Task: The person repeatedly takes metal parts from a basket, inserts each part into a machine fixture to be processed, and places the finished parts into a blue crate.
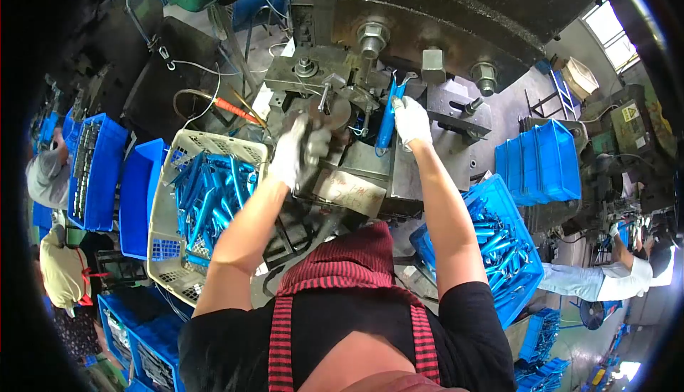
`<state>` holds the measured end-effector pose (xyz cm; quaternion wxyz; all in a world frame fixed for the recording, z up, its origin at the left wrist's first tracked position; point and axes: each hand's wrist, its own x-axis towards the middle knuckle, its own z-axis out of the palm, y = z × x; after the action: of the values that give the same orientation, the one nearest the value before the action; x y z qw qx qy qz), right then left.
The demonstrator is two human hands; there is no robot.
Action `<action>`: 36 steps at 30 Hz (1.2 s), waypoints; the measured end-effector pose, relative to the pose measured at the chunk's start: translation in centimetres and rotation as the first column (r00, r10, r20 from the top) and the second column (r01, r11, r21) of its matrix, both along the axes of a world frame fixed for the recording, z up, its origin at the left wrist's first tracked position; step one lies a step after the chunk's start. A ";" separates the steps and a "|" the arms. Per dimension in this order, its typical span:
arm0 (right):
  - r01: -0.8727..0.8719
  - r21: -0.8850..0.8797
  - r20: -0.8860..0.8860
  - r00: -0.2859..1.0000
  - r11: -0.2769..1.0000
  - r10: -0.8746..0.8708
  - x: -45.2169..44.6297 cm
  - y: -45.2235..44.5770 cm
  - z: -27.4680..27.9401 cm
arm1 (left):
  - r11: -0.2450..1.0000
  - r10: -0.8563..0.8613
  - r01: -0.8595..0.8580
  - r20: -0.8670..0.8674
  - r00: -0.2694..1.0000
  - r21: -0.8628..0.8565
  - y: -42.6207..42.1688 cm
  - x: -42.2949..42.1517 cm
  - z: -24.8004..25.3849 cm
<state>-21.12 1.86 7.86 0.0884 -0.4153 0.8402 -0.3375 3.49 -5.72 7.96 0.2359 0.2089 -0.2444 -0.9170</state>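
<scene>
My right hand [412, 122], in a white glove, is closed on a long blue metal part [389, 115]. The part stands roughly lengthwise beside the press fixture [350, 100], with a silvery forked end pointing away from me. On the other side of the fixture, my left hand [291, 151], also gloved, is smeared by motion; its fingers and anything in them cannot be made out. Near the left hand lies a dark round piece [335, 112] of the fixture. Just below the hands, a cardboard-coloured plate with handwriting [349, 191] covers the machine's front.
Left of me a cream basket [158, 231] holds many blue parts. On my right a blue crate [527, 278] holds more. The heavy press ram [434, 7] hangs above the fixture. Stacked blue crates [538, 164] stand right. Other people work at both sides.
</scene>
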 end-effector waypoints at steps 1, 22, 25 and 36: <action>-0.017 -0.007 -0.040 0.999 1.000 0.017 -0.4 -0.3 -0.6 | 0.999 -0.002 0.005 0.077 0.997 -0.034 -0.9 -1.3 0.4; 0.238 0.346 -0.136 0.970 0.907 -0.203 -3.8 19.5 -3.1 | 0.974 -0.114 0.068 0.213 0.970 0.214 10.6 -20.2 -6.2; 0.115 0.765 -0.156 0.988 0.634 0.010 -4.6 30.4 -6.1 | 0.999 -0.035 0.021 0.309 0.950 0.047 11.3 -20.2 -5.5; -0.622 0.736 0.651 0.543 0.267 -0.530 -4.9 39.4 -15.6 | 0.997 -0.076 0.078 0.289 0.954 0.005 10.9 -19.2 -4.6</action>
<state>-26.00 41.21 -7.70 0.7199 -0.0806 0.6824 0.0979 -15.69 5.21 3.33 0.1625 0.3303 -0.2874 -0.8843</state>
